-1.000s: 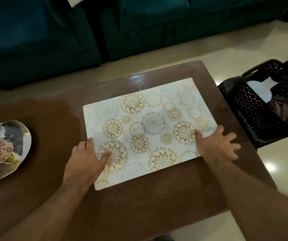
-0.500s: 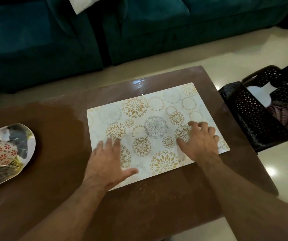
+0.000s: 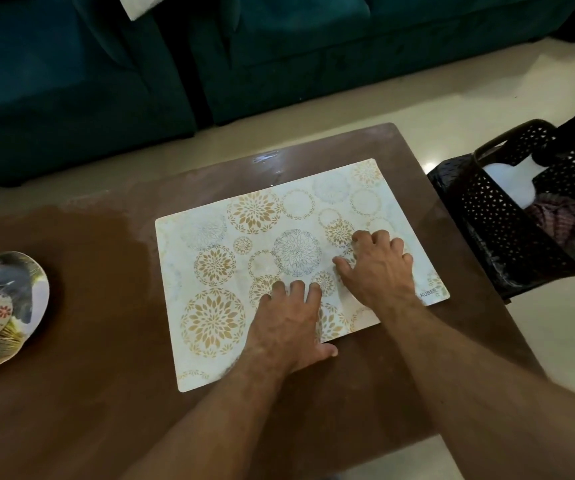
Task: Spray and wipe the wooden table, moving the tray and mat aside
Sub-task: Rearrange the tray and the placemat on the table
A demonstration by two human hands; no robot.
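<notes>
both hands sit on the mat (image 3: 244, 258), which lies flat on the right half of the wooden table (image 3: 113, 393), slightly skewed to the table edges. left hand (image 3: 288, 327) lies palm down near the mat's front edge, fingers fairly straight and spread, thumb out over bare wood; it presses rather than grips. right hand (image 3: 378, 268) rests just beside it toward the mat's right end, fingers arched, tips bearing on the surface, nothing enclosed. likely reason for this hold: flat pressure lets the person slide or settle a thin sheet without lifting a corner. whether the mat is being pushed or pinned cannot be told.

tray (image 3: 5, 313) sits at the table's left edge, well apart from the mat, partly cut off by the frame, presumably parked there to free the middle. a darker patch on the wood between tray and mat looks damp, so that part seems sprayed or wiped. black perforated basket (image 3: 528, 244) stands on the floor just right of the table, holding a white bottle (image 3: 511, 178) and a cloth (image 3: 553, 216), so the cleaning gear looks to be stowed. teal sofa (image 3: 279, 57) behind.
</notes>
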